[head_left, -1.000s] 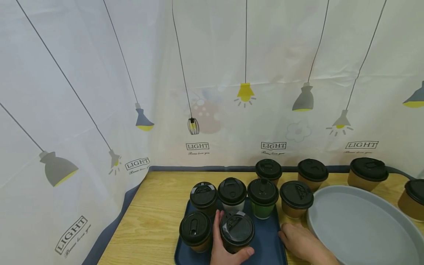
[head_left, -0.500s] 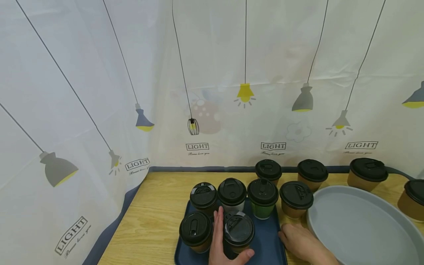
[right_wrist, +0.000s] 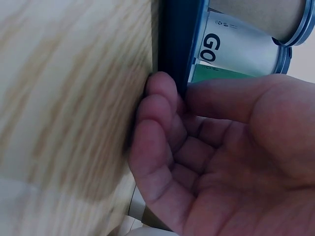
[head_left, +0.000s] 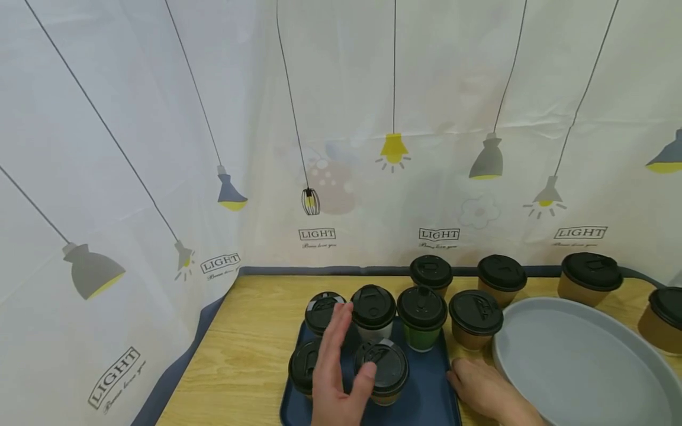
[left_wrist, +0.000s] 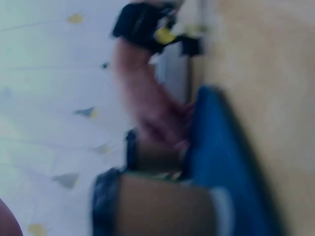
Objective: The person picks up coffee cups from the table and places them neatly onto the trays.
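My left hand [head_left: 337,381], fingers straight and thumb apart, is over the blue tray [head_left: 428,387], between two front cups. The front right paper cup [head_left: 393,367] with a black lid stands upright, with my thumb overlapping its lid in the head view. The hand partly hides the front left cup [head_left: 301,367]. Behind them on the tray are a dark-lidded cup [head_left: 319,310], a white cup [head_left: 373,307] and a green cup [head_left: 422,337]. My right hand [head_left: 482,384] grips the tray's right edge; in the right wrist view its fingers [right_wrist: 150,142] are curled, thumb against the rim.
Several brown cups with black lids stand behind and right of the tray, one [head_left: 476,319] right beside it. A large round grey tray [head_left: 581,355] lies at the right. Behind the wooden table [head_left: 234,355] hangs a lamp-print curtain [head_left: 362,195].
My left hand has let go of the front right cup and moved up and to the left, off its side. The right hand stays at the tray's edge.
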Demonstrator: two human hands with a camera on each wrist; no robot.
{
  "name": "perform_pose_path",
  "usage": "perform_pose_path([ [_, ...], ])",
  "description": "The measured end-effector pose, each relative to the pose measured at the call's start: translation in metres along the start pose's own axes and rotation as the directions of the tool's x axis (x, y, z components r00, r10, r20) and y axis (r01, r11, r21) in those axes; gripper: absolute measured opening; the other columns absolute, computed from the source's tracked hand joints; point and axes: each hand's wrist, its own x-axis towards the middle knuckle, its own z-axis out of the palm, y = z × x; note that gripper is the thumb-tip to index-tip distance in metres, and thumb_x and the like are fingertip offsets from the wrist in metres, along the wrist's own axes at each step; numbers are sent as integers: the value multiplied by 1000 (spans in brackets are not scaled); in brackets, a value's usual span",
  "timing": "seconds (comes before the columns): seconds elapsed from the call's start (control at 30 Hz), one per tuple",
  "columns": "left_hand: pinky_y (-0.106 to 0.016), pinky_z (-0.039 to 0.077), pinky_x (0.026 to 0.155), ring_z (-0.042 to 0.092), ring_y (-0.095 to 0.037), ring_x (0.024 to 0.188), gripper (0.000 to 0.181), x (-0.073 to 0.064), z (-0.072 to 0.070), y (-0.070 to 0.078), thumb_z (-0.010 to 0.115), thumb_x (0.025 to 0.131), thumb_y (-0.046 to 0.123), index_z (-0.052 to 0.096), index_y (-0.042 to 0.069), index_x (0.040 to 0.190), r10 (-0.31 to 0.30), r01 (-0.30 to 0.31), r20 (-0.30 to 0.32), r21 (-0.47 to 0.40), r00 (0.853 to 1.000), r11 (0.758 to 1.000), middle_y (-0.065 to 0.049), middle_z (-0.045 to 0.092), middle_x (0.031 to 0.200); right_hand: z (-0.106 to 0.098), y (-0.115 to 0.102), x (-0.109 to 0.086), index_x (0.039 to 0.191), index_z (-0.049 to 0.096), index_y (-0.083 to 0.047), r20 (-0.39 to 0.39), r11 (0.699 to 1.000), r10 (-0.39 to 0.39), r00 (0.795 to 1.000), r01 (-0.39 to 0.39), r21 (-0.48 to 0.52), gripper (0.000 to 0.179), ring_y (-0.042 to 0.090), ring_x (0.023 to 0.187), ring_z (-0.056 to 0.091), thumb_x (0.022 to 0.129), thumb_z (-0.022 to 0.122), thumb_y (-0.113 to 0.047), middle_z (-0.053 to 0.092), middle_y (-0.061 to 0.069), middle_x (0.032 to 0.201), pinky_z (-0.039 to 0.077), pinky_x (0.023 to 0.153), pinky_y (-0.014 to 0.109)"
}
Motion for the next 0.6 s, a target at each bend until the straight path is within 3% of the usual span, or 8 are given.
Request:
perform_pose_path([
  [0.07,-39,26,124,21,-31,156,64,17,-10,1,59,95,-10,42,1,156,61,-60,-26,12,998,998,-20,38,161,1,5,4,70,54,-15,10,1000,-1,1000,2,-20,33,19,55,47,102,61,-13,44,2,61,37,55,35],
  [0.13,-30,29,122,28,-29,154,59,33,-22,4,58,94,-12,51,2,151,75,-73,-50,41,996,996,-17,43,158,4,9,7,70,54,-15,8,1000,1,1000,-1,-23,33,19,55,47,103,61,-15,43,2,61,38,55,36],
  [0.3,-23,40,112,46,-22,141,48,55,-56,-11,59,96,-12,64,6,140,10,4,-109,120,994,993,-11,54,147,13,21,16,68,55,-15,-10,1000,3,1000,-3,-13,34,19,53,45,102,63,-15,44,1,60,36,53,34],
  [0.4,-21,45,106,54,-22,130,40,64,-80,-29,62,98,-8,68,6,135,-77,101,-142,168,987,981,-10,59,137,15,24,18,67,55,-17,1,999,-7,1000,7,-38,36,16,52,44,102,63,-17,43,-1,59,35,52,31],
  [0.47,-21,48,101,56,-23,124,35,67,-96,-44,63,99,-4,71,6,132,-163,193,-152,210,975,958,-9,60,132,14,22,16,67,55,-16,-11,999,-15,1000,14,-31,36,17,52,44,101,63,-15,43,-1,59,34,52,31],
  [0.53,-28,51,98,57,-25,120,32,68,-110,-59,64,100,0,72,7,130,-269,297,-143,246,953,923,-9,61,131,11,16,11,68,54,-15,-18,1000,-14,1000,14,-16,35,18,52,43,101,63,-13,43,1,60,34,53,32],
  [0.6,-36,53,97,59,-28,117,31,66,-120,-75,64,101,6,70,6,132,-381,396,-110,288,918,872,-10,60,133,7,8,6,68,54,-13,-20,1000,5,1000,-5,6,34,18,53,42,101,63,-12,43,2,60,33,53,32],
])
